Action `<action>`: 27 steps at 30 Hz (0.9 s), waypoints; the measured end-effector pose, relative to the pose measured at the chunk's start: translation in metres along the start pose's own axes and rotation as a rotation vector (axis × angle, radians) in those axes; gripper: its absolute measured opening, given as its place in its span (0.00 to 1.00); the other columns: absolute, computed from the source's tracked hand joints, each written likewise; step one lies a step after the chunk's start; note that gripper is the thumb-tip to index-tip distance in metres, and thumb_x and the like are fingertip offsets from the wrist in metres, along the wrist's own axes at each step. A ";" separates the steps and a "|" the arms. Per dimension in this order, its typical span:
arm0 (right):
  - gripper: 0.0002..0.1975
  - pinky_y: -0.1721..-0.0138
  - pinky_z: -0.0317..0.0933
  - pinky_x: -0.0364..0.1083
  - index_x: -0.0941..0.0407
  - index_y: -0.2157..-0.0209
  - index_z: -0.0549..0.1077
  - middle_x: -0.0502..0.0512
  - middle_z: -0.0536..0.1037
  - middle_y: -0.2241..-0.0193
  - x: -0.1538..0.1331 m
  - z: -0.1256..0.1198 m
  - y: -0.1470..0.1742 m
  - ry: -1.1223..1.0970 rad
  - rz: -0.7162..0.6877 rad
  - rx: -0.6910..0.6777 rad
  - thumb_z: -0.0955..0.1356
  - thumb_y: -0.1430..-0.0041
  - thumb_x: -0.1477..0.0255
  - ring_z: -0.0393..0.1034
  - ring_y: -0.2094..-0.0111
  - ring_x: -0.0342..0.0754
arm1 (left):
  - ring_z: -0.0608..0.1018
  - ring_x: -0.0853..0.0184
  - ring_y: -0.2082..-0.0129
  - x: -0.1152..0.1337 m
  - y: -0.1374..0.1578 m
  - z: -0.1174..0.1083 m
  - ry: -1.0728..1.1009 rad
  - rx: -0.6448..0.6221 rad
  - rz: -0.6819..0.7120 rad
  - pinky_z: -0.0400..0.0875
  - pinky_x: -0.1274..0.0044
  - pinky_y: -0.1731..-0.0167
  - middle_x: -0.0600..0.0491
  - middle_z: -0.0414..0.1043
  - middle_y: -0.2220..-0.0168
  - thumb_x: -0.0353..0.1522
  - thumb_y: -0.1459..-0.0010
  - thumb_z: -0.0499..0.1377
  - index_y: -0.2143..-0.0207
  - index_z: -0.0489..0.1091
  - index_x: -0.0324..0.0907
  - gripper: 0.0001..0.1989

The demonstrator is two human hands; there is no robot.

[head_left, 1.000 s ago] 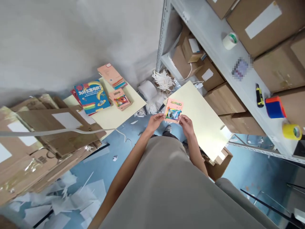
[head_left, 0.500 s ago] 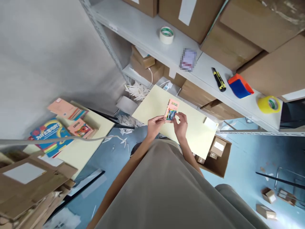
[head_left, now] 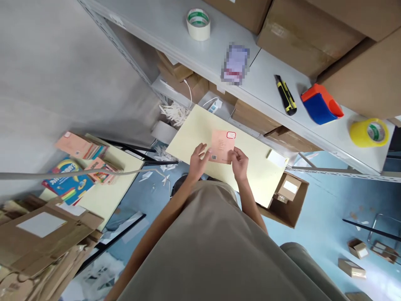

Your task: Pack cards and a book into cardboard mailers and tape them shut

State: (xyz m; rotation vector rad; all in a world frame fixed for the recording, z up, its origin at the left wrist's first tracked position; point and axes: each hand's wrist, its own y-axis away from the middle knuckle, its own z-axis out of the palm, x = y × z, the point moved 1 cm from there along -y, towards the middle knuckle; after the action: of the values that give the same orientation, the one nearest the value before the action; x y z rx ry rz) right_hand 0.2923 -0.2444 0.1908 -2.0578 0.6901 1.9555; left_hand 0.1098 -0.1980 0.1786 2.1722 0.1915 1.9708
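Observation:
A thin pink book [head_left: 222, 144] is held above the cream table, its back cover up, showing a barcode and a red-edged label. My right hand [head_left: 240, 164] pinches its lower right corner between thumb and fingers. Just off the book's left edge, my left hand [head_left: 198, 162] has thumb and fingers apart and grips nothing. Under both hands lies the cream tabletop [head_left: 188, 138], with a small white block [head_left: 277, 158] near its right end.
On the grey shelf [head_left: 250, 83] ahead are white tape [head_left: 198, 25], a utility knife [head_left: 285, 95], an orange-and-blue tape dispenser [head_left: 321, 104] and yellow tape [head_left: 369, 133]. Books [head_left: 67, 177] lie on a left side table. An open carton [head_left: 294, 205] stands at right.
The book has turned over from its illustrated front cover to its plain pink back. My left hand has let go and moved slightly away; my right hand keeps its hold. The camera view has shifted.

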 end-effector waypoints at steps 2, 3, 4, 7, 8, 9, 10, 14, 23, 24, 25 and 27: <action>0.27 0.60 0.73 0.49 0.56 0.53 0.85 0.54 0.83 0.68 0.002 0.001 -0.001 -0.009 0.018 -0.014 0.73 0.33 0.45 0.77 0.63 0.52 | 0.85 0.46 0.37 -0.005 -0.008 -0.003 0.108 -0.047 -0.132 0.78 0.57 0.35 0.39 0.87 0.43 0.58 0.39 0.71 0.48 0.85 0.41 0.32; 0.28 0.60 0.73 0.49 0.56 0.52 0.85 0.54 0.84 0.68 0.004 0.002 -0.001 -0.009 0.026 -0.017 0.72 0.33 0.45 0.77 0.62 0.52 | 0.86 0.47 0.41 -0.007 -0.010 -0.004 0.143 -0.053 -0.169 0.79 0.57 0.37 0.40 0.88 0.47 0.57 0.41 0.73 0.50 0.85 0.41 0.31; 0.29 0.59 0.74 0.49 0.57 0.51 0.85 0.55 0.84 0.67 0.005 0.003 -0.001 -0.008 0.033 -0.017 0.72 0.33 0.45 0.78 0.62 0.52 | 0.87 0.48 0.44 -0.008 -0.011 -0.003 0.165 -0.039 -0.188 0.80 0.59 0.38 0.41 0.89 0.49 0.56 0.44 0.74 0.52 0.86 0.41 0.30; 0.31 0.54 0.77 0.52 0.57 0.46 0.85 0.58 0.88 0.61 0.009 0.005 -0.003 0.011 0.051 -0.015 0.71 0.32 0.44 0.82 0.58 0.55 | 0.88 0.53 0.51 -0.007 -0.012 -0.002 0.180 0.040 -0.190 0.82 0.64 0.45 0.45 0.89 0.56 0.54 0.49 0.77 0.56 0.86 0.41 0.29; 0.31 0.51 0.79 0.54 0.56 0.44 0.84 0.61 0.89 0.56 0.010 0.006 -0.003 0.033 0.050 -0.011 0.71 0.31 0.45 0.83 0.55 0.56 | 0.87 0.55 0.54 -0.006 -0.012 -0.002 0.177 0.057 -0.183 0.82 0.66 0.49 0.46 0.89 0.58 0.54 0.49 0.77 0.57 0.86 0.41 0.28; 0.32 0.47 0.79 0.56 0.56 0.42 0.84 0.63 0.89 0.51 0.010 0.007 -0.004 0.063 0.045 -0.004 0.71 0.31 0.45 0.84 0.50 0.58 | 0.87 0.57 0.57 -0.005 -0.011 -0.003 0.169 0.071 -0.176 0.82 0.68 0.52 0.47 0.88 0.60 0.54 0.49 0.77 0.57 0.86 0.41 0.28; 0.32 0.43 0.79 0.58 0.55 0.41 0.83 0.65 0.88 0.46 0.010 0.008 -0.004 0.095 0.040 0.003 0.71 0.31 0.45 0.84 0.46 0.60 | 0.86 0.59 0.60 -0.003 -0.010 -0.003 0.155 0.087 -0.167 0.82 0.70 0.56 0.48 0.88 0.61 0.54 0.48 0.77 0.57 0.86 0.41 0.28; 0.30 0.36 0.78 0.62 0.52 0.42 0.84 0.65 0.86 0.39 0.006 0.021 0.001 0.126 0.073 -0.048 0.72 0.30 0.44 0.83 0.38 0.62 | 0.87 0.59 0.63 0.006 -0.001 0.000 0.094 0.136 -0.100 0.83 0.70 0.61 0.49 0.88 0.63 0.51 0.44 0.76 0.59 0.87 0.42 0.23; 0.30 0.63 0.78 0.49 0.51 0.61 0.78 0.51 0.82 0.69 0.009 0.030 -0.003 0.010 0.137 -0.149 0.71 0.32 0.37 0.78 0.66 0.50 | 0.88 0.56 0.52 0.019 0.006 -0.003 -0.012 -0.085 0.055 0.86 0.69 0.54 0.47 0.88 0.46 0.47 0.40 0.75 0.46 0.87 0.48 0.23; 0.29 0.63 0.77 0.50 0.51 0.60 0.79 0.52 0.83 0.68 0.008 0.025 -0.006 -0.024 0.147 -0.160 0.72 0.33 0.38 0.79 0.66 0.51 | 0.87 0.57 0.51 0.017 0.001 -0.009 -0.022 -0.033 0.038 0.85 0.70 0.56 0.46 0.87 0.42 0.47 0.41 0.75 0.43 0.86 0.47 0.26; 0.29 0.63 0.77 0.50 0.51 0.58 0.79 0.53 0.84 0.66 0.007 0.021 -0.008 -0.054 0.158 -0.175 0.73 0.34 0.38 0.79 0.65 0.52 | 0.87 0.58 0.51 0.013 -0.004 -0.014 -0.030 0.011 0.009 0.83 0.72 0.59 0.44 0.86 0.40 0.47 0.42 0.76 0.41 0.85 0.46 0.29; 0.30 0.62 0.77 0.51 0.51 0.55 0.81 0.54 0.86 0.63 0.004 0.016 -0.011 -0.098 0.182 -0.205 0.74 0.35 0.38 0.81 0.63 0.54 | 0.86 0.58 0.54 0.006 -0.014 -0.023 -0.008 0.007 -0.073 0.81 0.73 0.61 0.42 0.86 0.42 0.50 0.46 0.78 0.42 0.84 0.44 0.33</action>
State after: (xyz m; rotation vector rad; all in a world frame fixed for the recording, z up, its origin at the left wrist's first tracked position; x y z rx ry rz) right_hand 0.2837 -0.2279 0.1835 -2.0582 0.7033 2.2993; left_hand 0.0880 -0.1814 0.1830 2.1447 0.2727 1.9249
